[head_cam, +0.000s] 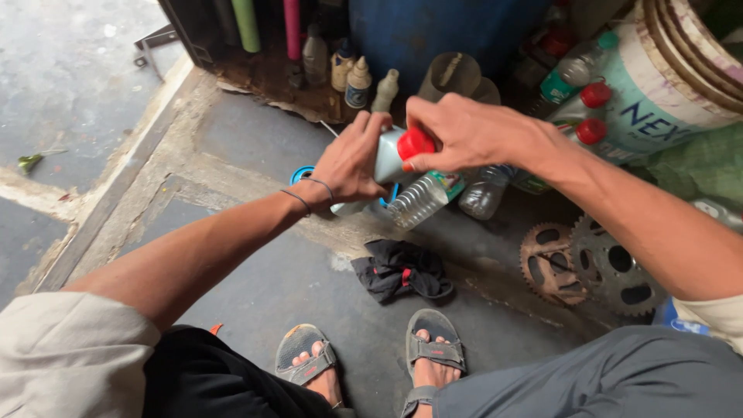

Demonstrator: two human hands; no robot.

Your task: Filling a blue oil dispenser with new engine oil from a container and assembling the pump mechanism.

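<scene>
Fingers of my left hand (350, 164) wrap the small grey plastic bottle (387, 155), held above the concrete floor (255, 279); my right hand (457, 131) pinches its round red cap (416, 143). Rusty metal sprockets (588, 267) lie rightward.

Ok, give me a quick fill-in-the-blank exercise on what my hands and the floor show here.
1. The left hand grips a grey bottle whose cap is ____.
2. The right hand has its fingers on the bottle's ____.
3. Two toothed metal ____ lie on the floor at right.
4. The crumpled cloth is mostly ____.

Answers: red; cap; sprockets; black
</scene>
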